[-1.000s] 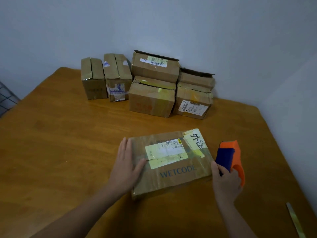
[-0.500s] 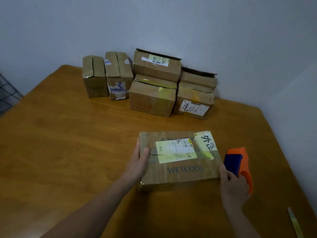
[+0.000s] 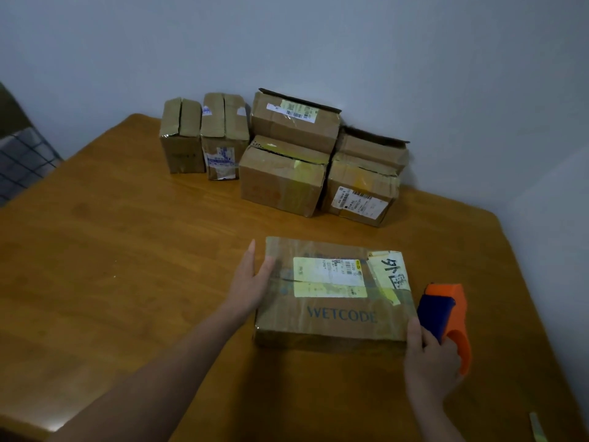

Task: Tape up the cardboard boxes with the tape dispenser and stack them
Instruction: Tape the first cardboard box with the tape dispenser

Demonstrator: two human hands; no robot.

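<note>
We hold flat box [image 3: 334, 291] on desk [image 3: 127, 250]: left hand [image 3: 251, 282] fingers straight against its edge, right hand [image 3: 430, 362] grips tape dispenser [image 3: 446, 317] beside it. Looks untaped, unstacked; 6 boxes [image 3: 287, 180] wait behind.

A wooden table [image 3: 127, 266] with a warm orange-brown top and rounded corners fills most of the view. Faint seams between its boards run across the surface, which has a dull sheen under soft, dim light. Behind it rises a plain, pale blue-grey wall [image 3: 287, 43], evenly lit. At the right a second, lighter wall [image 3: 561, 202] meets it in a corner, close to the table's edge. Past the table's left edge lies a dark checked fabric [image 3: 22, 161], cut off by the frame.
</note>
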